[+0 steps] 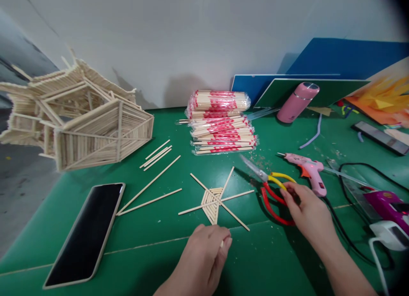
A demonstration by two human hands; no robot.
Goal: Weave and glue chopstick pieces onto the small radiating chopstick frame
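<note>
My right hand (308,211) grips the scissors (271,181) by the yellow and red handles, their blades pointing up and left above the table. Closed near the table's front, my left hand (204,260) shows the pale tip of a wooden stick (221,244) between thumb and finger; the rest of it is hidden. Just beyond that hand lies a flat star-like piece (212,202) of crossed sticks, partly filled with shorter cut ones. To its left are two long sticks (150,201) meeting at one end, and several short sticks (156,156).
A large stick-built model (105,130) stands at the left, behind a phone (86,236). Plastic-wrapped stick bundles (223,125) lie at the back. On the right are a pink glue gun (308,168), a pink bottle (298,103), a black cable (345,236) and a white plug (391,235).
</note>
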